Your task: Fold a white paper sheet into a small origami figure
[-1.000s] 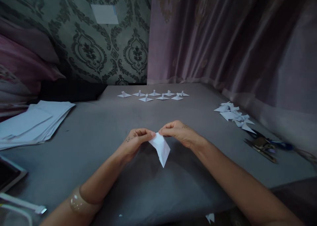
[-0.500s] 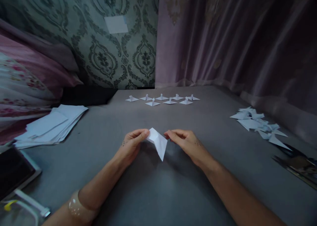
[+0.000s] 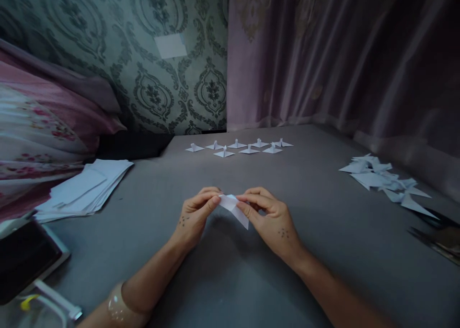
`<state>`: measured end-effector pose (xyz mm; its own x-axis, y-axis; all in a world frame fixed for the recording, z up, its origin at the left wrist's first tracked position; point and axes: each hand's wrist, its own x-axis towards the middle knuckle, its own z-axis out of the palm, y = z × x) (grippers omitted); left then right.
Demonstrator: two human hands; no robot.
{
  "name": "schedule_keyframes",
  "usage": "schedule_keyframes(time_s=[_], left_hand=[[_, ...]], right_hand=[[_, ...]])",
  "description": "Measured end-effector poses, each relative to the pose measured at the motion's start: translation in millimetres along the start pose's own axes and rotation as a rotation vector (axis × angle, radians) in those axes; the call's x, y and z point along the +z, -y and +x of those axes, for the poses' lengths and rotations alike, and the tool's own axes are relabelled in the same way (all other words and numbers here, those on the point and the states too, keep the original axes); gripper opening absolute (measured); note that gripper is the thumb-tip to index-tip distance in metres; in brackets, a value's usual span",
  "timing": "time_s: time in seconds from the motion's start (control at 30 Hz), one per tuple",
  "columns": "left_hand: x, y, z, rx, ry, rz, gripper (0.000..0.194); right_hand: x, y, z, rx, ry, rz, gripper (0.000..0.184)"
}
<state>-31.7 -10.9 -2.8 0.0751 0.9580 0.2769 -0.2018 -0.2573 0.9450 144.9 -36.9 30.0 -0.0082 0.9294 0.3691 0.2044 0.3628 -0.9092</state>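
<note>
A small folded piece of white paper (image 3: 234, 208) is held up over the grey surface, one pointed end hanging down to the right. My left hand (image 3: 196, 215) pinches its left end between thumb and fingers. My right hand (image 3: 271, 217) is closed on the upper right part, the thumb in front and the fingers behind. The paper's far side is hidden by the fingers. Farther back, several folded white paper figures (image 3: 249, 149) stand in two rows, each with flat pointed sides and a raised middle.
A stack of white sheets (image 3: 86, 189) lies at the left, near a dark-screened device (image 3: 30, 258) with a white cable. On the right is a heap of folded papers (image 3: 384, 177), with scissors (image 3: 431, 241) close by. A purple curtain (image 3: 287, 54) hangs behind.
My right hand has moved onto the paper and now grips it. The paper has tilted, so it shows narrower. The whole view has shifted slightly.
</note>
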Motion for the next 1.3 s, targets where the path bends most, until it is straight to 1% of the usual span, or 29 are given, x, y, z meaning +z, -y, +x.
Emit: schedule_keyframes(time_s=[0.1, 0.17, 0.2, 0.27, 0.33, 0.37, 0.4, 0.47, 0.53, 0.63, 0.7, 0.77, 0.83, 0.9, 1.03, 1.13, 1.2, 1.3], left_hand=[[0.5, -2.3, -1.2, 0.015, 0.021, 0.106, 0.012], [2.8, -3.7, -1.9, 0.013, 0.022, 0.139, 0.017], [4.4, -3.8, -2.0, -0.002, 0.014, 0.127, 0.023], [7.7, -2.5, -1.7, -0.057, -0.019, 0.047, 0.041], [10.0, 0.1, -0.6, -0.132, -0.082, -0.060, 0.060], [10.5, 1.5, 0.1, -0.172, -0.114, -0.103, 0.065], [10.7, 2.6, 0.7, -0.207, -0.142, -0.135, 0.067], [10.3, 3.5, 1.4, -0.252, -0.162, -0.169, 0.060], [9.7, 2.4, 1.2, -0.247, -0.157, -0.167, 0.047], [9.5, -2.0, -0.5, -0.237, -0.146, -0.099, 0.029], [10.1, -5.4, -1.9, -0.274, -0.128, -0.067, 0.025], [11.0, -8.1, -2.9, -0.329, -0.108, -0.070, 0.027], [11.9, -9.3, -3.6, -0.372, -0.092, -0.090, 0.028], [13.0, -9.0, -4.2, -0.384, -0.089, -0.109, 0.026], [15.3, -7.1, -4.9, -0.346, -0.140, -0.091, 0.021], [15.9, -6.6, -4.8, -0.293, -0.170, -0.054, 0.018], [15.7, -6.6, -4.7, -0.251, -0.185, -0.010, 0.017], [15.5, -6.3, -5.2, -0.227, -0.202, 0.084, 0.016]], right_hand=[[0.7, -3.6, -0.6, -0.030, -0.014, -0.009, 0.015], [0.5, -7.2, -0.2, -0.058, -0.019, -0.002, 0.017], [-0.1, -9.1, 0.1, -0.072, -0.022, 0.005, 0.018], [-2.2, -12.4, 0.8, -0.096, -0.032, 0.013, 0.020], [-5.3, -14.2, 1.1, -0.127, -0.060, -0.012, 0.021], [-7.0, -14.4, 1.0, -0.150, -0.078, -0.039, 0.021], [-8.5, -14.3, 0.7, -0.176, -0.094, -0.075, 0.021], [-10.9, -13.5, 0.1, -0.235, -0.126, -0.157, 0.022], [-12.0, -12.9, -0.8, -0.306, -0.153, -0.237, 0.023], [-11.6, -14.5, -2.7, -0.414, -0.170, -0.330, 0.023], [-11.1, -16.8, -4.6, -0.459, -0.141, -0.365, 0.024], [-10.6, -19.2, -6.5, -0.479, -0.097, -0.382, 0.026], [-10.1, -21.3, -7.9, -0.471, -0.066, -0.393, 0.026], [-9.0, -23.1, -8.4, -0.432, -0.070, -0.401, 0.023], [-5.0, -28.4, -7.5, -0.276, -0.178, -0.372, 0.014], [-1.9, -32.1, -7.8, -0.154, -0.204, -0.317, 0.017], [-0.4, -32.5, -9.1, -0.139, -0.192, -0.314, 0.018], [1.3, -30.5, -11.0, -0.185, -0.157, -0.331, 0.014]])
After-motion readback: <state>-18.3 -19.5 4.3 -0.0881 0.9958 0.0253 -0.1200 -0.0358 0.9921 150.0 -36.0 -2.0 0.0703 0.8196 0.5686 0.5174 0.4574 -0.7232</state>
